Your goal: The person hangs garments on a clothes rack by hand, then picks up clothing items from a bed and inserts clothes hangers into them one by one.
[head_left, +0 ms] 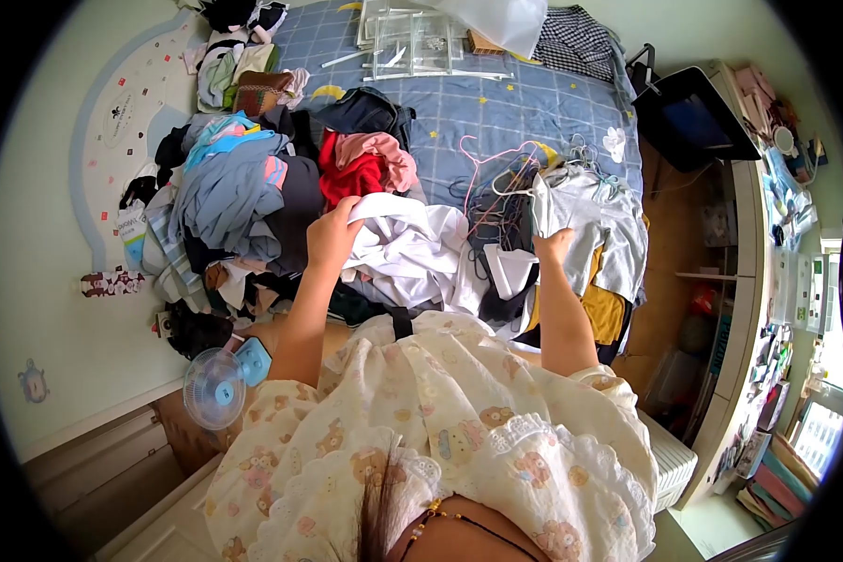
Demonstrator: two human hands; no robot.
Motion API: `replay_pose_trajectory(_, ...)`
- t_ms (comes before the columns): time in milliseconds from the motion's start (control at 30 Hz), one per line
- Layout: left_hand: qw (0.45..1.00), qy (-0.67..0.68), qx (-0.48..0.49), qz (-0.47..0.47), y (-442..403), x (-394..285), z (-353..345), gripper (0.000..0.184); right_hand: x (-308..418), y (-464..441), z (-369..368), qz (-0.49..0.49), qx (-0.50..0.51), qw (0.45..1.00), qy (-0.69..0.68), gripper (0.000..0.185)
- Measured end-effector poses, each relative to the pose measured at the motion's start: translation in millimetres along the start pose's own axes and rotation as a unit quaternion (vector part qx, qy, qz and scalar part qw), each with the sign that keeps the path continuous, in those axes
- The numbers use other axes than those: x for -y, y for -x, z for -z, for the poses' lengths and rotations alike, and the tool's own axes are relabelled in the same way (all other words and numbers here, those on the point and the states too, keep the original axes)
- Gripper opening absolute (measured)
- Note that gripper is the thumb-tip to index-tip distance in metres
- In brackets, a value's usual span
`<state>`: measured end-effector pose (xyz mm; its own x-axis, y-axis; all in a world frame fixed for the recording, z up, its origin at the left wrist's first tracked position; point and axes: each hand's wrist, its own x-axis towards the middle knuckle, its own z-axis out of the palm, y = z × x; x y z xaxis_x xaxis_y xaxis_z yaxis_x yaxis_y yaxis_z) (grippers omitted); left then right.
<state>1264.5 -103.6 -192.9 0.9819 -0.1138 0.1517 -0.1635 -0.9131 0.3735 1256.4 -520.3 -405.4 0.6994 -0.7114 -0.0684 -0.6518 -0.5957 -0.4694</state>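
Observation:
My left hand (332, 234) is closed on the banded edge of a white shirt (407, 245), which lies crumpled on the bed in front of me. On the other side, my right hand (554, 247) has its fingers curled at the edge of light grey trousers (595, 220). What sits inside those fingers is hidden. Between the hands, a folded white piece of cloth (510, 270) rests over dark fabric. A white hanger (510, 183) and a pink hanger (478, 164) lie just beyond, beside a tangle of other hangers.
A heap of clothes (229, 192) covers the bed's left side, with a red garment (351, 176) near it. Clear plastic racks (421, 45) stand at the back. A mustard garment (604, 314) hangs at right. A small fan (215, 386) sits lower left; a monitor (698, 120) juts in at right.

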Motion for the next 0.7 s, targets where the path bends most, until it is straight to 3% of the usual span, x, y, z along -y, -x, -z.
replay_pose_trajectory(33,1.000,-0.001,0.002,0.004,1.1,1.7,-2.7,0.035,9.4,0.6,20.0,-0.032,0.063,0.996,0.051,0.068)
replay_pose_trajectory(100,1.000,-0.010,-0.002,0.015,3.7,4.9,-5.2,0.035,11.8,5.5,35.1,0.000,-0.037,0.990,0.140,0.062)
replay_pose_trajectory(167,0.999,-0.024,0.000,0.034,7.9,5.9,-5.2,0.033,1.3,0.6,32.3,-0.009,-0.032,0.998,0.061,0.061)
replay_pose_trajectory(267,0.998,-0.028,-0.026,0.052,9.2,9.7,-5.8,0.029,-0.5,-1.3,21.1,0.066,-0.093,0.991,-0.076,0.054)
replay_pose_trajectory(367,0.997,-0.029,-0.023,0.061,10.1,12.8,-6.0,0.027,-0.1,-3.8,21.7,0.100,-0.138,0.979,-0.112,0.059)
replay_pose_trajectory(400,0.997,-0.033,-0.022,0.065,11.3,12.6,-5.3,0.027,-3.0,-5.2,14.3,0.114,-0.135,0.968,-0.181,0.065)
replay_pose_trajectory(500,0.996,-0.040,-0.012,0.073,16.1,8.0,-10.4,0.026,-26.6,-11.4,-3.8,0.143,0.003,0.972,-0.186,0.071)
replay_pose_trajectory(533,0.997,-0.039,-0.008,0.071,19.4,7.1,-13.3,0.027,-30.9,-11.2,-12.3,0.126,0.022,0.959,-0.253,0.072)
replay_pose_trajectory(567,0.997,-0.038,-0.006,0.071,22.4,7.4,-15.6,0.027,-38.4,-12.9,-16.4,0.067,0.112,0.946,-0.298,0.073)
replay_pose_trajectory(633,0.997,-0.038,-0.004,0.068,27.4,8.5,-18.3,0.028,-31.2,-5.8,-31.0,-0.028,0.119,0.837,-0.533,0.077)
replay_pose_trajectory(700,0.997,-0.037,-0.002,0.064,32.1,7.9,-20.2,0.029,-30.8,-10.8,-32.9,-0.087,0.175,0.815,-0.545,0.083)
